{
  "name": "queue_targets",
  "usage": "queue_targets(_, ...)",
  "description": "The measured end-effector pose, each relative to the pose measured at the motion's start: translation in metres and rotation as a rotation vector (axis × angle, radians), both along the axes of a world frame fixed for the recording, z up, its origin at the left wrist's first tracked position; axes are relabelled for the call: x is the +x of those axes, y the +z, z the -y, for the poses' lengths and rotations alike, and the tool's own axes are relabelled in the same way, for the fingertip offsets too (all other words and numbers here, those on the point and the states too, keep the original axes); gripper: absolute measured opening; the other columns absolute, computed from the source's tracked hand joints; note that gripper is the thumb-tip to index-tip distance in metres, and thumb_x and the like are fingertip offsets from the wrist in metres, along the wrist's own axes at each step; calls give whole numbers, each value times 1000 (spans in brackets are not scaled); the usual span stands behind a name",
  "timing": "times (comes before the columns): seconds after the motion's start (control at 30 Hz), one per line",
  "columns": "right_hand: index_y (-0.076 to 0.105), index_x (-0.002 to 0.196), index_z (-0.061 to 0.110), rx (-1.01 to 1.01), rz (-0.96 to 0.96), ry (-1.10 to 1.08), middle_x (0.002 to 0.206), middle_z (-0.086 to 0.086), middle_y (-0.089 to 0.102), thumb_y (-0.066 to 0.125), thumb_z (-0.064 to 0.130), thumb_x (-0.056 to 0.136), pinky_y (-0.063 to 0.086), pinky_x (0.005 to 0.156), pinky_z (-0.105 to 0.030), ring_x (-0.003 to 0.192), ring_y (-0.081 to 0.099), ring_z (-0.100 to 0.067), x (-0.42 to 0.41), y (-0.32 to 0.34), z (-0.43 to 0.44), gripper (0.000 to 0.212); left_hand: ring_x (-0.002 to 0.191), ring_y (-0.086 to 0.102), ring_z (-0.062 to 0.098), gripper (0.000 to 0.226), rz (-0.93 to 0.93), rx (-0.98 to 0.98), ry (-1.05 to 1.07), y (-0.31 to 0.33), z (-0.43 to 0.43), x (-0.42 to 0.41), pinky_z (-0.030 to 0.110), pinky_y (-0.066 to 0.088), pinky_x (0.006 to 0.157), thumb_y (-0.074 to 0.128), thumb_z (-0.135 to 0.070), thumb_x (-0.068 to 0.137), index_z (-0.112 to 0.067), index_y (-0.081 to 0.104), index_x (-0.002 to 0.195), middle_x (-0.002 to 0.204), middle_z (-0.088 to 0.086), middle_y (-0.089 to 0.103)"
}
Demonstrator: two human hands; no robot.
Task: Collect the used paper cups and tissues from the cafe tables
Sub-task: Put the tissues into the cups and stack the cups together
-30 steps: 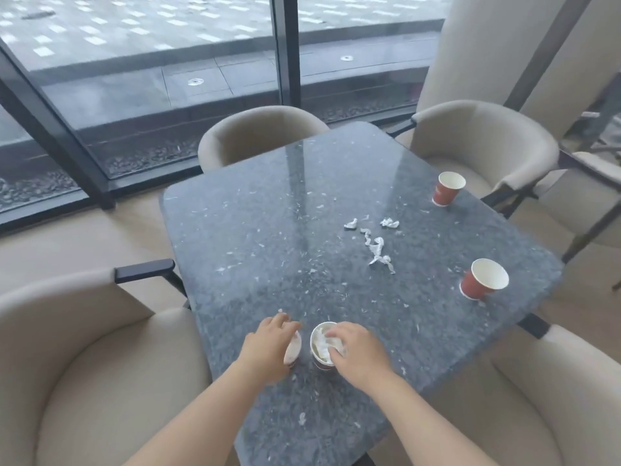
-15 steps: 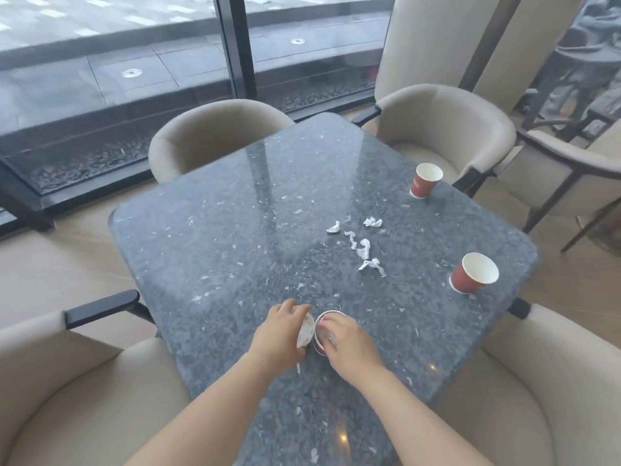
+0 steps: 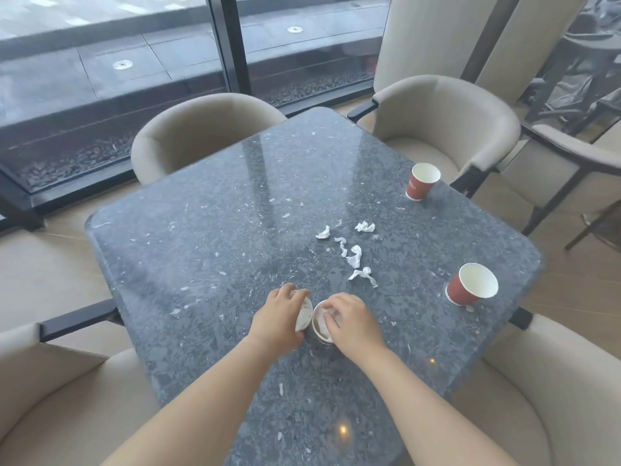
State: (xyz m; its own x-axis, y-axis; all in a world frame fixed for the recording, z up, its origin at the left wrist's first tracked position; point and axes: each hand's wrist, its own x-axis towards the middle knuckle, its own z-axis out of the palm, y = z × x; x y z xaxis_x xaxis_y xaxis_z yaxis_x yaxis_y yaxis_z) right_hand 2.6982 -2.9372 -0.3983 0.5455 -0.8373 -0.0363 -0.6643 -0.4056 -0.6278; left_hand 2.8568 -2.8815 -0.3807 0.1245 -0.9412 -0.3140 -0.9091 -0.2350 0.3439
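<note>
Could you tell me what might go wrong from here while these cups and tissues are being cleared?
1. The right hand presses into the tissue-stuffed paper cup while the left hand holds a crumpled white tissue, so the cup may tip.
2. The nearer red paper cup stands close to the edge of the speckled grey stone table; a reaching arm might knock it off.
3. The scattered white tissue scraps are small and could be missed.
</note>
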Motion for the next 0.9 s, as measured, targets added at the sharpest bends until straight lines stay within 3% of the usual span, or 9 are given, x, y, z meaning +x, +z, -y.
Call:
queue_targets(0.23,66,88,20,20,99,-108,91,8,64,61,19,83,40,68,-20,87,55,-11,-3,0,19,7,132,30,17,77,-44,-32,-17,2,7,7,36,48,89,60,-41,69,-34,30,140,143,-8,32)
queue_targets(0.37,68,83,18,-7,147,-163,84,7,65,64,15,80,41,65,-20,77,57,-11,-1,1,28,5,131,35,18,65,-90,-65,16,6,14,13,35,40,98,52,-42,78,-31,34,139,141,-8,37)
queue_targets(0.53,67,83,18,-27,160,-199,80,11,60,64,12,81,37,65,-16,72,50,-5,-3,0,44,8,128,39,17,46,-105,-91,88,4,34,20,38,43,97,44,-41,92,-29,39,136,138,-8,42)
queue_targets(0.7,67,87,18,17,134,-224,88,8,63,62,12,82,47,68,-27,79,56,-12,-3,-9,59,9,127,43,19,45,-101,-68,93,-4,60,27,39,42,99,40,-43,96,-22,41,136,139,-1,44)
queue_targets(0.8,66,91,19,38,96,-236,95,8,61,62,14,83,45,72,-27,86,56,-14,-5,-19,71,11,124,44,21,45,-85,-40,90,-10,80,34,40,44,96,40,-43,96,-22,42,135,137,0,44)
queue_targets(0.9,63,103,20,61,-1,-202,111,6,56,60,19,85,40,82,-25,105,48,-14,-7,-31,85,19,125,43,24,44,-54,-10,90,-19,99,47,41,42,98,41,-42,95,-20,43,134,137,2,44)
